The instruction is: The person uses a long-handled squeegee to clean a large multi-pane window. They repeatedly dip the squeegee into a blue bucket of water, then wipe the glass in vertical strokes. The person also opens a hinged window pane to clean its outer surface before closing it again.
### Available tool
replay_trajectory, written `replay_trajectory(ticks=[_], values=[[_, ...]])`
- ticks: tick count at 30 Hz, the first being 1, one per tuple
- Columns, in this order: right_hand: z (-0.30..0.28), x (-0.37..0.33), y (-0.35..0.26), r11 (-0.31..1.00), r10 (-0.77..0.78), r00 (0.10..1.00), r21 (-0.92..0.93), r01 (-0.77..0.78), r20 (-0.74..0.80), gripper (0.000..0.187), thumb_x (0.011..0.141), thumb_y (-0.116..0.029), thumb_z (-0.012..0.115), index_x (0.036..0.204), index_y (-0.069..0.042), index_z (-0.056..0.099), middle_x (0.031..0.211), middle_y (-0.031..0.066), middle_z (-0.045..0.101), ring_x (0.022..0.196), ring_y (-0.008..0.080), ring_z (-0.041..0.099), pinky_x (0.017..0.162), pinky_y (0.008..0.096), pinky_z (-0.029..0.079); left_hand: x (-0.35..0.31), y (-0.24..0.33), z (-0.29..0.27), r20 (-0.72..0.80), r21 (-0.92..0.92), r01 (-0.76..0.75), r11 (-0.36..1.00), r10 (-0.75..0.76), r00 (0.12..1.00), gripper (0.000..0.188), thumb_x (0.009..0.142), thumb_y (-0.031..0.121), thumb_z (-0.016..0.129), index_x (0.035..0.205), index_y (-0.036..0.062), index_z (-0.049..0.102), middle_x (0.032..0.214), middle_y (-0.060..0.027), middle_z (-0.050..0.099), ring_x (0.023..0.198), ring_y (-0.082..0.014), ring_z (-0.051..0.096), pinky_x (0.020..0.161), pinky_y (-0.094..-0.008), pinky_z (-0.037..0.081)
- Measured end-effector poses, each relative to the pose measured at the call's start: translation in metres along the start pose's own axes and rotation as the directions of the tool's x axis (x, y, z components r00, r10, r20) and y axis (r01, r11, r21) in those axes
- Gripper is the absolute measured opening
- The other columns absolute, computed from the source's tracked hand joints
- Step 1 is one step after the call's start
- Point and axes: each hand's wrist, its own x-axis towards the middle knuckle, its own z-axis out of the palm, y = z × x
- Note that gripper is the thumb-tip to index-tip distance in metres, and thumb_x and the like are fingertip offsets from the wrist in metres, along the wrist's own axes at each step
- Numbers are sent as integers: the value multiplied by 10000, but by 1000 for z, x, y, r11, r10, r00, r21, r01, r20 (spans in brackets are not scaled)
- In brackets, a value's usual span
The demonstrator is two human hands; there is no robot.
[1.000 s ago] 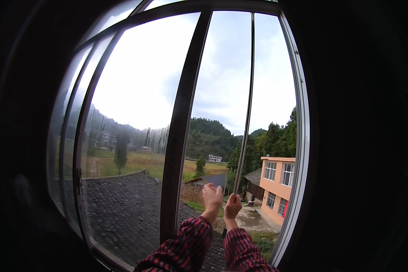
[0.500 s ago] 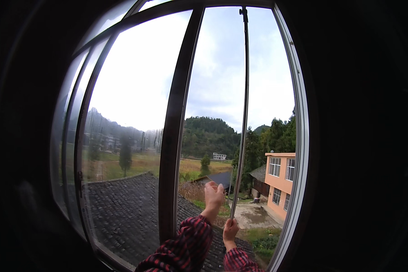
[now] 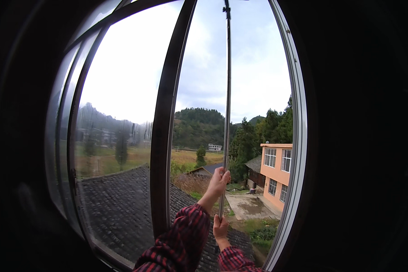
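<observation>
A long, thin metal pole (image 3: 228, 81) stands nearly upright in the window opening, leaning slightly to the right at its top. Near the upper edge of the picture it has a dark joint (image 3: 226, 10); whatever lies beyond that is cut off. My left hand (image 3: 218, 180) is wrapped round the pole at about the height of the far roofs. Below it, my right hand (image 3: 221, 227) grips the pole close to its visible lower end. Both forearms, in red and black checked sleeves, reach out through the opening.
A dark window frame post (image 3: 162, 118) rises left of the pole, with a wet, streaked glass pane (image 3: 118, 136) beyond it. On the right runs the pale frame track (image 3: 299, 127). Outside lie a tiled roof (image 3: 118, 204) and an orange building (image 3: 276, 174).
My left hand, open beside the pole before, has closed round it. The pole has shifted left and stands more upright, and the view has turned slightly.
</observation>
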Motion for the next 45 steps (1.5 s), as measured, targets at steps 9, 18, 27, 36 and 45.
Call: replay_trajectory(ticks=[9, 18, 27, 36, 45], values=[[-42, -103, 116, 706, 662, 691, -551, -445, 289, 368, 835, -431, 654, 888, -83, 760, 806, 147, 732, 815, 335, 718, 774, 459, 544, -11, -35, -17, -166, -84, 114, 990, -126, 978, 303, 1039, 285, 596, 1152, 10, 536, 908, -65, 647, 795, -132, 623, 709, -298, 518], [-69, -135, 163, 624, 761, 480, -695, -358, 436, 376, 689, -270, 825, 969, -46, 714, 932, 167, 748, 915, 291, 736, 811, 411, 569, -102, -111, -27, -313, 77, 239, 968, -204, 927, 149, 1014, 195, 608, 982, 90, 508, 745, -16, 545, 610, -123, 538, 552, -309, 453], [-8, 60, -55, 950, 234, 918, 125, -286, 321, 340, 1049, -313, 567, 907, -9, 621, 723, 61, 699, 563, 127, 656, 518, 273, 508, -254, -192, -33, -508, 65, 483, 873, -387, 769, 181, 962, 127, 682, 967, 52, 517, 762, -34, 540, 670, -150, 515, 616, -348, 471], [91, 191, -154, 909, -188, 935, -308, 282, 301, 666, 964, -636, 582, 792, 7, 576, 619, 106, 614, 585, 272, 663, 563, 388, 496, -335, -212, -41, -611, 291, 475, 830, -220, 760, 198, 905, 52, 684, 916, 38, 487, 847, -127, 499, 780, -307, 504, 728, -418, 437], [67, 122, -136, 991, 90, 857, -132, -26, 508, 562, 954, -507, 669, 751, 16, 658, 589, 96, 605, 537, 168, 575, 530, 361, 446, -272, -156, -38, -598, 254, 325, 911, -116, 793, 372, 1013, 305, 627, 804, 42, 466, 602, -105, 451, 543, -232, 434, 555, -394, 390]])
